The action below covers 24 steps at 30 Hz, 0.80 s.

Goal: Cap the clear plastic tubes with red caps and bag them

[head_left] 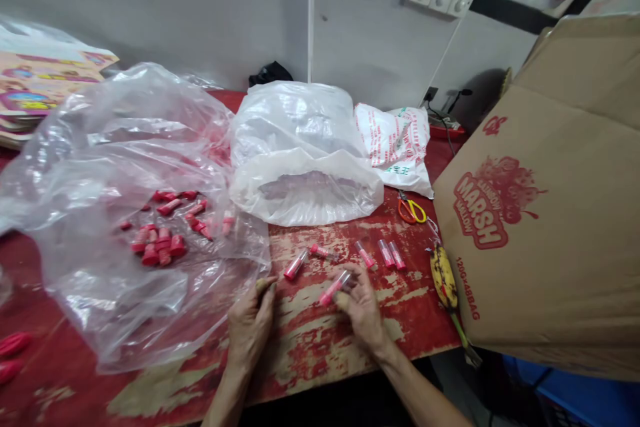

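Observation:
My right hand (364, 310) pinches a small pink tube with a clear end (331, 292), tilted above the table. My left hand (250, 327) is curled closed by the edge of a large clear plastic bag (150, 320); whatever may be in its fingers is hidden. Between and beyond my hands lie several similar tubes, among them a tube with a red end (296, 264), one on its side (324, 252) and a pair (385, 253) to the right. A heap of pink and red tubes (163, 243) shows at the clear bag.
A worn red table (310, 360) carries a white plastic bag (305, 120), a printed white sack (397, 147), scissors with red and yellow handles (412, 208) and a spotted banana (443, 277). On the right stands a big cardboard box (560, 200). Printed packaging (45, 87) is stacked at far left.

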Each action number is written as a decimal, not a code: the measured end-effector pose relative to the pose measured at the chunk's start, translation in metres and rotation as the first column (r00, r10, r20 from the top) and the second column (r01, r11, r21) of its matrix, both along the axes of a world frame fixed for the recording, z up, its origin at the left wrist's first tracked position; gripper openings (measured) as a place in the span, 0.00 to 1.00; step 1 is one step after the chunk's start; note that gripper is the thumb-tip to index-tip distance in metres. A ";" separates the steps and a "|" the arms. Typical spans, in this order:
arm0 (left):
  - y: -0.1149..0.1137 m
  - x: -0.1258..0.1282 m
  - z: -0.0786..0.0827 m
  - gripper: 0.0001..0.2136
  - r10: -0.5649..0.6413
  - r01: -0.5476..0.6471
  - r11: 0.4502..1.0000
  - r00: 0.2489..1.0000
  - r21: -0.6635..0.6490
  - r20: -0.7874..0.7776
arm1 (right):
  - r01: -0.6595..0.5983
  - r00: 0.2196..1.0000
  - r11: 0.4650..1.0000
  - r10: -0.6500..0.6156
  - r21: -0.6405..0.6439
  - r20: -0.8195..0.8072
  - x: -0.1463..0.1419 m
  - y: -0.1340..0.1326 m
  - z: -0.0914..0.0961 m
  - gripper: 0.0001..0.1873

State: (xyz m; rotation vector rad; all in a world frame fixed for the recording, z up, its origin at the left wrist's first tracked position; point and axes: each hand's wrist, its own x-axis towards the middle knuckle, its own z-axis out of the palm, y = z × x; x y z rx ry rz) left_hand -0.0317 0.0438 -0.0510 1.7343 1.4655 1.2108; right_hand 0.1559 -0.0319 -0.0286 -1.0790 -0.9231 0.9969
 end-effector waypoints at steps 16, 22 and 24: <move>0.003 -0.003 -0.002 0.16 0.026 -0.030 0.995 0.998 -0.092 -0.050 | -0.206 0.520 0.937 -0.139 0.281 0.843 0.012 -0.004 -0.008 0.23; 0.003 -0.003 -0.002 0.17 0.013 -0.017 0.996 0.999 -0.089 -0.040 | -0.162 0.412 0.938 -0.216 0.305 0.885 0.010 -0.002 -0.007 0.26; 0.002 -0.002 -0.001 0.17 0.015 -0.018 0.996 0.999 -0.083 -0.040 | -0.173 0.386 0.939 -0.212 0.296 0.898 0.010 -0.002 -0.006 0.26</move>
